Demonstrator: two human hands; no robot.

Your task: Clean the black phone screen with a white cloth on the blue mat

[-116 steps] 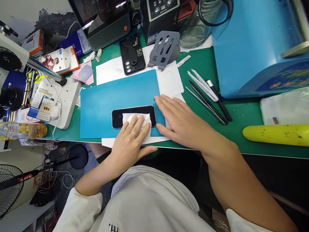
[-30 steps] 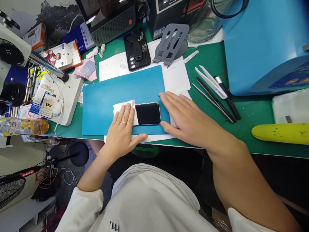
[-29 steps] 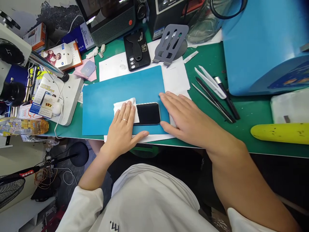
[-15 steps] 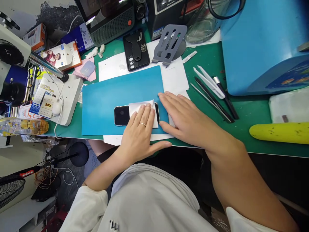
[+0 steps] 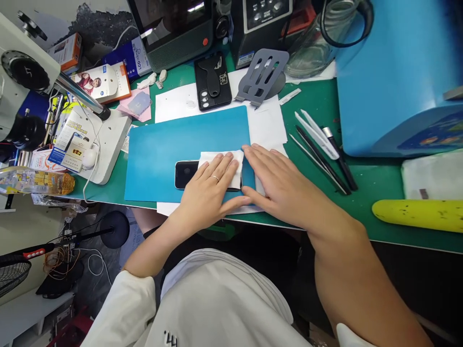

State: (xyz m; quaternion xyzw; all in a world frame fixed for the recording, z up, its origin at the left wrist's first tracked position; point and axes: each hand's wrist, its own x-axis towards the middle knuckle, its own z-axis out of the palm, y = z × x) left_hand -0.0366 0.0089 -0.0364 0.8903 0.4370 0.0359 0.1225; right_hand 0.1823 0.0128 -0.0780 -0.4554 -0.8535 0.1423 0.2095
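A smartphone [image 5: 185,174] with a dark screen lies flat on a blue mat [image 5: 152,149]. Over its right part is spread a white wipe [image 5: 237,168], which hides that end of the screen. My left hand [image 5: 208,190] rests on the wipe with its fingers laid flat and its thumb stretched out to the right. Just past the phone's right end, my right hand [image 5: 277,180] lies over the mat's edge, fingers straight and thumb apart. Its fingertips are at the wipe's right edge; whether they touch it I cannot tell.
Tweezers [image 5: 318,135] and a black pen-like tool [image 5: 340,159] lie right of the mat. Behind it are a black phone case [image 5: 212,82] and a grey stand [image 5: 262,77]. A microscope base [image 5: 108,149] stands left; a yellow-green bar [image 5: 415,215] lies at the right.
My left hand and the wipe have slid slightly right along the phone, covering its right end. My right hand stays beside that end. The whole view has shifted a little.
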